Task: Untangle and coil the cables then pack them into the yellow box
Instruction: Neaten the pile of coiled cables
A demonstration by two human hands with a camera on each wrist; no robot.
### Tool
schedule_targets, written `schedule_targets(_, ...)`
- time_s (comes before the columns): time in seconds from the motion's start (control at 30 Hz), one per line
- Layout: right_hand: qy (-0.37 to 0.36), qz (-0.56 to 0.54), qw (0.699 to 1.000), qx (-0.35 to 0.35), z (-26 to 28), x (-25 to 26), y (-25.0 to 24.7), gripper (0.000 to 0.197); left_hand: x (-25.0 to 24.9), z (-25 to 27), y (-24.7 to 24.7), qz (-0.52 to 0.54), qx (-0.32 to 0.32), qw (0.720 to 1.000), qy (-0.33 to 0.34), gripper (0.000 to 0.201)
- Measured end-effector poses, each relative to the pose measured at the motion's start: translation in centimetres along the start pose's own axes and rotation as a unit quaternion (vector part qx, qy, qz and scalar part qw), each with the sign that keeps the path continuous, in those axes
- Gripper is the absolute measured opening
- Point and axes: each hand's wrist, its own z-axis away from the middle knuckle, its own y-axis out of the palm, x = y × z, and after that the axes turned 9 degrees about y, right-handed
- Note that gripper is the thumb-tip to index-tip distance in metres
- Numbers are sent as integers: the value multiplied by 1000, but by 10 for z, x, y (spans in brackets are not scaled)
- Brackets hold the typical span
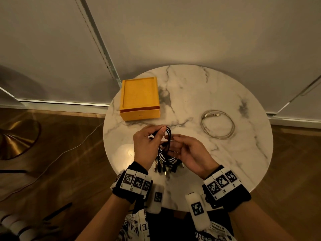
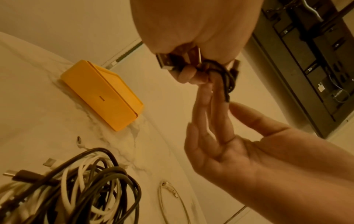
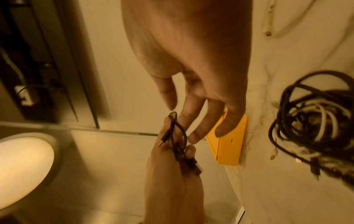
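My left hand [image 1: 152, 136] is held above the near part of the marble table [image 1: 217, 94] and grips a short black cable [image 1: 167, 138] folded into a small bundle. Its USB plug [image 2: 164, 62] sticks out past the curled fingers. My right hand [image 1: 180, 145] reaches in from the right with straight fingers [image 3: 193, 136] that touch the bundle, the thumb held apart. Under both hands lies a tangle of black and white cables [image 2: 86, 181]. The yellow box [image 1: 139, 98] stands at the table's far left with its lid on. A coiled white cable [image 1: 218, 123] lies to the right.
The table is small and round, with its near edge right under my wrists. Wooden floor lies on both sides, with a brass lamp base [image 1: 15, 136] and a thin white cord [image 1: 57, 157] on the left. A white wall stands behind the table.
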Motion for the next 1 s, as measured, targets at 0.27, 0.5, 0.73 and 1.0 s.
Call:
schedule_targets(0.27, -4, 129, 992, 0, 3, 10, 3, 30, -13, -1, 2, 73, 4, 997, -32, 15)
schedule_targets(0.5, -70, 275, 958, -42, 5, 16, -16, 20, -4, -6, -14, -55, 151, 987, -16, 18)
schedule_targets(0.73, -62, 273, 959, -35, 8, 14, -22, 19, -1, 2, -16, 75, 174, 961, -204, 17)
schedule_targets(1.0, -27, 276, 961, -11, 12, 20, -26, 17, -7, -7, -17, 93, 244, 947, -187, 22)
